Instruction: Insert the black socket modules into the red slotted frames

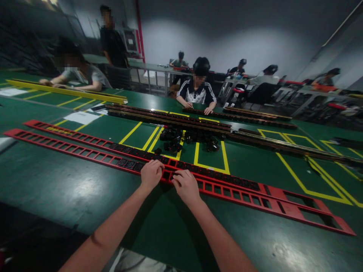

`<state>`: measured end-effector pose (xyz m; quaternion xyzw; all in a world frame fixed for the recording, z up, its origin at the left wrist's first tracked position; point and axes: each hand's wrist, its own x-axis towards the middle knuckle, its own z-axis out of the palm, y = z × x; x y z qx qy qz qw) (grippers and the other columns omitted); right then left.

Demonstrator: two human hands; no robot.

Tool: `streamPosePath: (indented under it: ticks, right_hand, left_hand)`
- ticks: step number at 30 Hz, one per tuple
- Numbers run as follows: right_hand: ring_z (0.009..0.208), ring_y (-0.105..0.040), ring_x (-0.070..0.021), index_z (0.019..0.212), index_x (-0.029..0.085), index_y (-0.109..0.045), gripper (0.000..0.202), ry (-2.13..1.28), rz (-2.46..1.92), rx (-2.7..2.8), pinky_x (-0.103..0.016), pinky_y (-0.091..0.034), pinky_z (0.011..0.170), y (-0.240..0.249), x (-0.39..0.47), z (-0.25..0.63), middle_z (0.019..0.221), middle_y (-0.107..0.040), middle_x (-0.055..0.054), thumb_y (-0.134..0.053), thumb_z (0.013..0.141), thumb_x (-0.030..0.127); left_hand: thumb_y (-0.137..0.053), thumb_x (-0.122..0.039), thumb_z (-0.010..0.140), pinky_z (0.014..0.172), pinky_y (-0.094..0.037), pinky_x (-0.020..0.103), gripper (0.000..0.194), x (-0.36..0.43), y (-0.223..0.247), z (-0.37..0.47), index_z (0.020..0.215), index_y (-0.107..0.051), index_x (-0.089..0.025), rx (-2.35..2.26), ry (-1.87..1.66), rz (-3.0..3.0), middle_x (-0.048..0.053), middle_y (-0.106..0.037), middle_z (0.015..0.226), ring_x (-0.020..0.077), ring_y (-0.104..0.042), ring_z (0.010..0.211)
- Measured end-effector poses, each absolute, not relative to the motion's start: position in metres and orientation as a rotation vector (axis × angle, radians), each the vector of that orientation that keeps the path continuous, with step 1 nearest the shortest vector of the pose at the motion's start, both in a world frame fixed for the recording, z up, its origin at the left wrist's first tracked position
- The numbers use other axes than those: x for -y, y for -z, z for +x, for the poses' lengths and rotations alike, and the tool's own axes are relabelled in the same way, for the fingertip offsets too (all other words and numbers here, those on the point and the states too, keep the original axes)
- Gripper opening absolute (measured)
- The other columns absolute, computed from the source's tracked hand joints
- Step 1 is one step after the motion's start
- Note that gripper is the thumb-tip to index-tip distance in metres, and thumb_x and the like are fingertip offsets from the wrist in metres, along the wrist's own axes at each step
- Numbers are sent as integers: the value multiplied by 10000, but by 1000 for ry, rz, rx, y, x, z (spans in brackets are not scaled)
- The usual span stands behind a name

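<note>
Two long red frames with rows of square openings lie side by side across the green table. On the nearer red frame, my left hand rests with curled fingers at the middle, beside several black inserts. Close to its right, my right hand bends its fingers over the same frame; whatever is under its fingertips is too small to make out. Black pieces also fill much of the farther red frame. Beyond the frames sits a loose pile of black parts.
Long dark rails cross the green table behind the pile. At the left are a yellow bar and white paper. Opposite, a person works at the table edge; another person leans in at the left.
</note>
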<state>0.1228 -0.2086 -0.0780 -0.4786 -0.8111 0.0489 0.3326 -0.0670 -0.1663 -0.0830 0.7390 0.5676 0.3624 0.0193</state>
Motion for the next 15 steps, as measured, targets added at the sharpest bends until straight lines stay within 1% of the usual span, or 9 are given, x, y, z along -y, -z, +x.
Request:
streamPosePath:
  ticks: [2,4,6,9,11,15]
  right_hand:
    - [1016,-590,-255,950,229,-688,70,-108,-1303,2157,-433,-495,876,77,210,122,1089,-688,-76,-654,891,243]
    - [1015,-591,-267,1002,223,-654,174,-102,-1350,2214,-447,-486,883,74,211,121,1100,-676,-80,-711,853,293]
    - [1001,-597,-262,1028,221,-626,241,-113,-1362,2269,-432,-481,873,71,211,122,1088,-670,-77,-738,834,310]
    - [987,-598,-251,1013,217,-606,229,-113,-1354,2324,-400,-473,848,66,210,126,1074,-666,-75,-736,837,283]
    - [982,-595,-255,1003,214,-600,237,-99,-1358,2346,-395,-468,834,63,210,131,1068,-664,-77,-744,826,275]
    - [981,-587,-255,991,216,-595,218,-92,-1366,2328,-399,-467,827,59,214,145,1057,-664,-77,-728,825,263]
  left_hand:
    - [-455,-82,827,762,-463,327,261,167,82,-66,706,-628,-235,-1789,-1058,2339,14,-684,763,204,-600,782]
    - [-435,-70,819,755,-469,324,280,167,83,-68,719,-640,-233,-1775,-1060,2324,18,-691,773,202,-608,789]
    - [-395,-57,817,757,-481,324,310,167,84,-71,734,-642,-226,-1703,-1151,2282,25,-696,786,199,-617,795]
    - [-354,-65,842,776,-496,331,327,167,87,-76,730,-623,-213,-1581,-1383,2229,41,-695,798,198,-627,807]
    - [-358,-79,860,784,-491,339,314,169,88,-75,731,-614,-209,-1568,-1440,2254,48,-690,800,202,-625,815]
    - [-412,-75,848,784,-450,363,268,172,86,-68,747,-621,-209,-1675,-1280,2403,50,-687,792,221,-611,811]
